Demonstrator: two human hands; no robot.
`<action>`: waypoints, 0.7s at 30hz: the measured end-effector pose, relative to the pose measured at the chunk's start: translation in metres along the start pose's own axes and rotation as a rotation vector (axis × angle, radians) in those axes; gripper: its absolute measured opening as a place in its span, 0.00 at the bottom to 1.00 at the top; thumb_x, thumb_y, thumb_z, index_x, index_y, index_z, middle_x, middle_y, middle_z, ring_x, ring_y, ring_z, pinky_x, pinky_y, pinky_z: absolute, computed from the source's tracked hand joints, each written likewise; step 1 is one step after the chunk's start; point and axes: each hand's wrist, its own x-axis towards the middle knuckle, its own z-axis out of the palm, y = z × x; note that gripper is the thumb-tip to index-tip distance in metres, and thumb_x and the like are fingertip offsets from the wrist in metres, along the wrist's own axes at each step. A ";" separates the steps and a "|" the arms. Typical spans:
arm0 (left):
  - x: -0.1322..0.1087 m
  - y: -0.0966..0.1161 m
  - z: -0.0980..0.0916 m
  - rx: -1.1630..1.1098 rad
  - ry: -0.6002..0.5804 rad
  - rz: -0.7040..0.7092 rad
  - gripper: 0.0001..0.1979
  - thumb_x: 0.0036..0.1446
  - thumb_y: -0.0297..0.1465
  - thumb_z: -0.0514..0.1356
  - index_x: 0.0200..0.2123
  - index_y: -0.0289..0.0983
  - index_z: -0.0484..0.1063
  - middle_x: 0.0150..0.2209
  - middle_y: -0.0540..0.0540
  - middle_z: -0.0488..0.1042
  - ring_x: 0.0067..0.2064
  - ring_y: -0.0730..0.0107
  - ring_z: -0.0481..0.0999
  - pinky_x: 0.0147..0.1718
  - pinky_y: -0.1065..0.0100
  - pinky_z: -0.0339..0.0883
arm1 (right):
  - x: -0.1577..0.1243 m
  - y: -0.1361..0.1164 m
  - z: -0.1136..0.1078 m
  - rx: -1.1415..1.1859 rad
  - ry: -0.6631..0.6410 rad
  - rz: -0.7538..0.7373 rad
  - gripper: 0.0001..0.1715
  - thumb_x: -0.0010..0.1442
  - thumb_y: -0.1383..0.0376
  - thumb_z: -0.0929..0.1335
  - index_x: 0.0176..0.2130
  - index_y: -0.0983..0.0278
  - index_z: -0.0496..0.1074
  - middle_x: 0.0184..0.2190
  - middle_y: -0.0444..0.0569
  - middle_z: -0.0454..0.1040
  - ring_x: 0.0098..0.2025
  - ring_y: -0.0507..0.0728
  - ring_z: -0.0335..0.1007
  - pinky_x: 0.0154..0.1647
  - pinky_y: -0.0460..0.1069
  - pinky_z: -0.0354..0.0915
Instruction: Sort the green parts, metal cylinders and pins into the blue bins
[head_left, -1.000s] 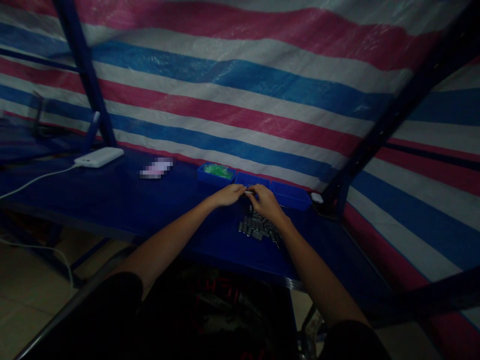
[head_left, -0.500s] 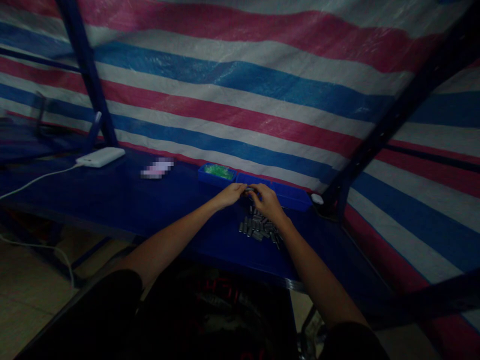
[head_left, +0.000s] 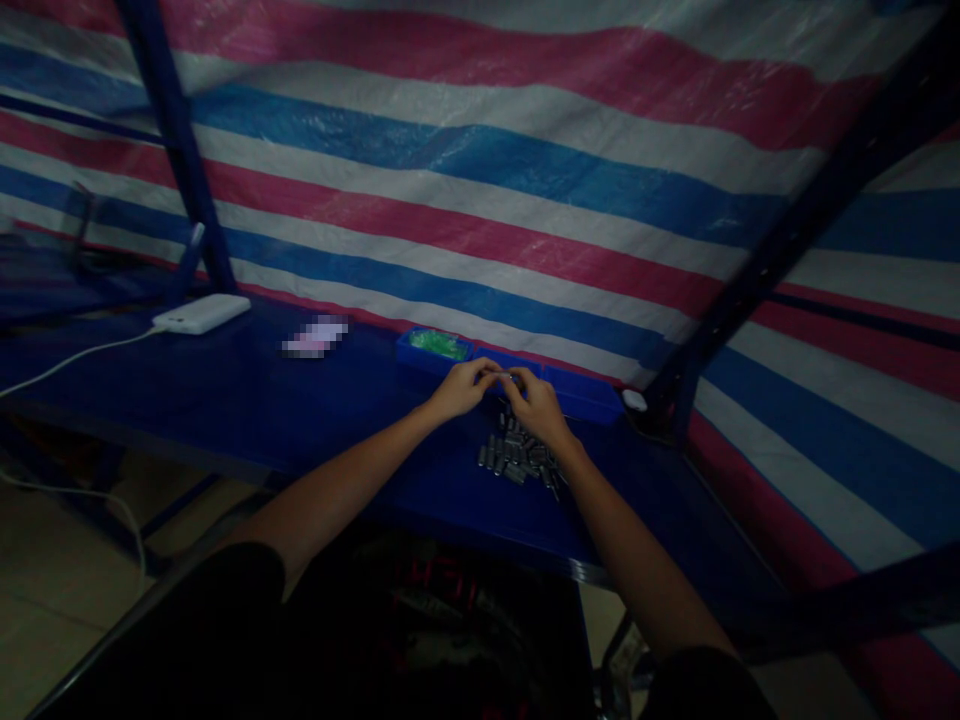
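Observation:
My left hand and my right hand meet fingertip to fingertip over the blue table, in front of the blue bins. Both are closed in a pinch. A small, slim piece shows between the fingertips, too dark and small to name. Just below my right hand lies a pile of small grey metal cylinders, partly covered by that hand and wrist.
Behind my hands stand a blue bin with green pieces and more blue bins. To the left lie a white device with a cable and a blurred-out item. A striped sheet hangs behind the table.
My left hand has turned slightly, its fingers now arched more around the small piece. My right hand has shifted a little. The pile of cylinders looks the same.

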 end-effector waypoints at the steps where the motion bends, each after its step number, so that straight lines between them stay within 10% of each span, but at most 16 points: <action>1: 0.001 -0.001 0.000 0.000 0.011 -0.013 0.11 0.57 0.30 0.51 0.38 0.33 0.70 0.36 0.45 0.75 0.37 0.70 0.72 0.38 0.70 0.64 | -0.001 -0.001 0.000 0.007 0.010 0.005 0.19 0.59 0.57 0.61 0.46 0.64 0.66 0.24 0.45 0.71 0.27 0.54 0.68 0.30 0.47 0.60; 9: 0.003 -0.003 0.003 -0.002 -0.153 -0.110 0.18 0.61 0.31 0.43 0.39 0.31 0.70 0.30 0.45 0.75 0.33 0.71 0.72 0.35 0.70 0.64 | 0.005 0.000 -0.009 -0.137 0.074 -0.088 0.15 0.60 0.59 0.60 0.39 0.63 0.71 0.30 0.48 0.73 0.30 0.54 0.68 0.33 0.47 0.60; 16: -0.012 0.000 0.002 0.571 -0.519 0.052 0.15 0.53 0.27 0.55 0.43 0.46 0.70 0.45 0.46 0.70 0.49 0.57 0.62 0.46 0.55 0.52 | 0.019 0.031 -0.017 -0.324 0.227 0.115 0.14 0.54 0.63 0.61 0.34 0.67 0.72 0.27 0.53 0.73 0.29 0.57 0.66 0.32 0.50 0.59; 21: -0.010 -0.001 -0.004 0.637 -0.529 0.019 0.07 0.54 0.34 0.56 0.36 0.40 0.71 0.41 0.44 0.69 0.47 0.57 0.60 0.44 0.56 0.51 | 0.010 0.025 -0.028 -0.310 0.350 0.295 0.14 0.50 0.65 0.60 0.18 0.63 0.66 0.15 0.46 0.67 0.20 0.54 0.58 0.24 0.48 0.54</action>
